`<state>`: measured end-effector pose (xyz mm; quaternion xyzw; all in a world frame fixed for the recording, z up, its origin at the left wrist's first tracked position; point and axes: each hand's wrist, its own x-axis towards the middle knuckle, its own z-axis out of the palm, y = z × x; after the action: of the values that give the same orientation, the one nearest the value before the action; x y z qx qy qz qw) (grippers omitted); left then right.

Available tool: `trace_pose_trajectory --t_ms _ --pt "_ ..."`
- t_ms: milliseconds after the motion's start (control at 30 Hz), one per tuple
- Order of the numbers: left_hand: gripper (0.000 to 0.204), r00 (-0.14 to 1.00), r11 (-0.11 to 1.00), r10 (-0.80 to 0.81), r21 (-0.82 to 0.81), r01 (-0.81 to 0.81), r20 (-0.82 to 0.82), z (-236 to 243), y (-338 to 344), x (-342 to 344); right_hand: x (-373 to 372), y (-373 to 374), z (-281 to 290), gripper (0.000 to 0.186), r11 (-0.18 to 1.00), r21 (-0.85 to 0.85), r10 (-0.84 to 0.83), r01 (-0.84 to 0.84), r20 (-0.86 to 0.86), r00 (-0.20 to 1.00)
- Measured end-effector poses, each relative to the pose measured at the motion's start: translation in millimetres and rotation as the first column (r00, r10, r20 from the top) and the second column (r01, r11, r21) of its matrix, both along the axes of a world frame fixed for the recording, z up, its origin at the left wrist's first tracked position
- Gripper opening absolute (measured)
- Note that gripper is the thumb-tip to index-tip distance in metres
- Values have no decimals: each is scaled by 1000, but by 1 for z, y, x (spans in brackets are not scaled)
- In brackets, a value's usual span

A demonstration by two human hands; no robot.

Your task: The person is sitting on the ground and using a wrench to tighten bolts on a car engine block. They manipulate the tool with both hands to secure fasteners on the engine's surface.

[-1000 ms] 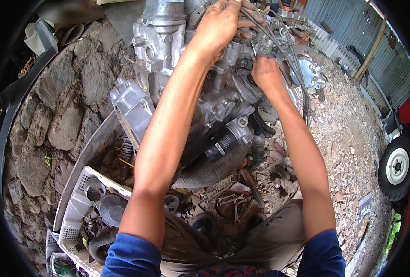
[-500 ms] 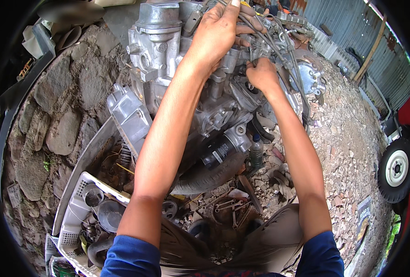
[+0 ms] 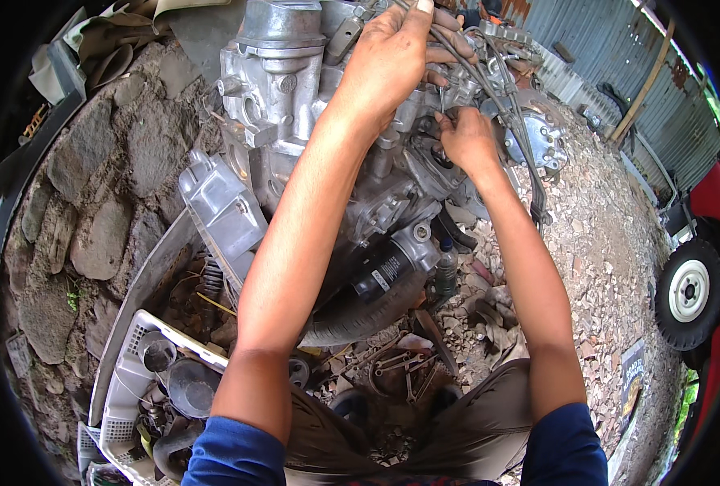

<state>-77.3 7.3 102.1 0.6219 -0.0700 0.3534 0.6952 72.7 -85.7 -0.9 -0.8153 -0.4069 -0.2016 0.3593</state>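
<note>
A large grey metal engine (image 3: 295, 97) stands in front of me, its castings dusty and bare. High at the picture's upper edge, my left hand (image 3: 396, 61) is closed round dark cables (image 3: 467, 65), which run on to the right and hang down past the engine's side. Lower and to the right, my right hand (image 3: 469, 139) pinches at the engine's side, next to a slim metal piece by its fingertips. What exactly those fingers grip is too small to tell. Below sits a black oil filter (image 3: 376, 277) on the engine, above a tire (image 3: 368, 320).
A white plastic crate (image 3: 137, 344) of metal parts lies at lower left, beside a stone wall (image 3: 101, 235). Several wrenches (image 3: 400, 364) rest on the ground between my feet. A plastic bottle (image 3: 447, 271) stands near the engine. Gravel (image 3: 595, 267) and a white-rimmed wheel (image 3: 689, 293) lie right.
The view has shifted slightly. Both hands stay in nearly the same places on the cables and engine, with the left hand a little farther right.
</note>
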Motion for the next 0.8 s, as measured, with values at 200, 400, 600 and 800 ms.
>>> trace_pose_trajectory --t_ms 200,400,600,800 --pt "37 1000 1000 -26 -14 26 8 -1 1 1 -18 -4 12 25 989 -141 -40 50 72 997" --pt "37 1000 1000 4 -20 -4 -3 -1 1 -2 -27 -9 24 23 968 -244 -51 51 7 999" --pt "37 998 999 37 -15 -38 -46 3 -4 -4 -11 -8 8 27 985 -165 -41 50 57 997" --pt "35 998 999 35 -5 -35 -43 3 -3 -8 -5 -15 8 23 988 -156 -17 16 -3 1000"
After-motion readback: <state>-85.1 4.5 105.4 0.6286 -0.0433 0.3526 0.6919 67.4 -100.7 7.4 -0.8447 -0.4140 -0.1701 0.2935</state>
